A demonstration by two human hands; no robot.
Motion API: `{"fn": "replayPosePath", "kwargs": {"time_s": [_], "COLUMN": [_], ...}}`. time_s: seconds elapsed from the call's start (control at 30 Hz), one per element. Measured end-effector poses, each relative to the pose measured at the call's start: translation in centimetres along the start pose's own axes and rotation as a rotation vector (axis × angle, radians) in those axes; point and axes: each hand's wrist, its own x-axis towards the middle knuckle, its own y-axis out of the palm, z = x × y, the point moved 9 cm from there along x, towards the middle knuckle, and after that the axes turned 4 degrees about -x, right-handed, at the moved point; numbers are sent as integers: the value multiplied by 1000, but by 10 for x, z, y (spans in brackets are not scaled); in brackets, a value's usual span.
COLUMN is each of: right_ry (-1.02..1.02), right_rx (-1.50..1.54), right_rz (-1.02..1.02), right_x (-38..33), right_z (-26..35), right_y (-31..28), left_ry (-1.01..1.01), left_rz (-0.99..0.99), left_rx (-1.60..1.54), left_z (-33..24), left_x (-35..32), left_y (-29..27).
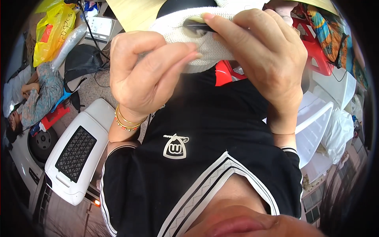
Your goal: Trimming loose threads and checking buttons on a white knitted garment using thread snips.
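Note:
White knitted fabric (pixel 173 27) is held up at the top of the head view, in front of my black shirt. My left hand (pixel 146 69) is closed, with thumb and fingertips pinching the lower side of the knit. My right hand (pixel 264 43) is closed too, its fingertips against the fabric around a slim dark tool (pixel 203 27) with a shiny edge. The exact kind of tool is hidden by the fingers. Around its tip lies a pale, glossy oval patch. Beaded and gold-coloured bracelets (pixel 125 122) circle my left wrist.
A light wooden tabletop (pixel 134 14) lies beyond the fabric. At left, another person (pixel 41 94) sits near a yellow plastic bag (pixel 53 31) and a black mesh-covered object (pixel 85 61). A white case with a black grille (pixel 77 154) stands closer. Red plastic stools (pixel 321 59) and white bags (pixel 337 132) are at right.

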Motion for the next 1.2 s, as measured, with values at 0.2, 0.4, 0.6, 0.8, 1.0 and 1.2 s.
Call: {"fn": "replayPosePath", "kwargs": {"time_s": [0.2, 0.4, 0.6, 0.8, 1.0, 1.2], "right_ry": [563, 414, 133, 82, 407, 401], "right_rx": [516, 541, 568, 659, 718, 775], "right_rz": [271, 330, 134, 95, 246, 254], "right_x": [6, 16, 1, -1, 6, 8], "right_z": [-28, -24, -14, -18, -31, -32], "right_y": [6, 12, 18, 20, 18, 19], "left_ry": [-127, -189, -208, 92, 72, -53], "left_rz": [-75, 37, 127, 85, 52, -23], "left_rx": [6, -57, -60, 106, -35, -201], "left_z": [27, 33, 37, 17, 17, 25], "left_x": [1, 1, 6, 7, 4, 1], "left_y": [-2, 7, 8, 2, 2, 3]}}
